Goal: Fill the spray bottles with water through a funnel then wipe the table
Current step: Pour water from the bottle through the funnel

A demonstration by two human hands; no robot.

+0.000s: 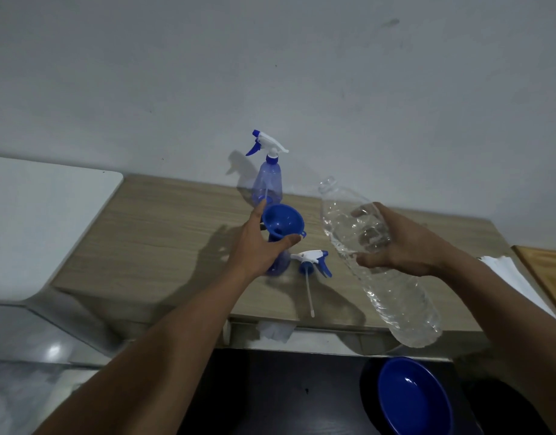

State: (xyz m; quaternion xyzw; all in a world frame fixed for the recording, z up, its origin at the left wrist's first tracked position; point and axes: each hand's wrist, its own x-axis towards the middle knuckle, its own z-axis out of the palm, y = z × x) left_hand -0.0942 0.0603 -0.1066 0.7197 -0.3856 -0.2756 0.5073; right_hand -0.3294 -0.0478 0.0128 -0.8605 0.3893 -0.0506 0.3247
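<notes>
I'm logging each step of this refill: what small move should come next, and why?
Probably bring the open mouth of the clear plastic water bottle over the blue plastic funnel and tilt it to pour. The funnel already sits in the open blue spray bottle, steadied by the left hand; the right hand holds the uncapped bottle beside it, mouth not yet over the funnel.
</notes>
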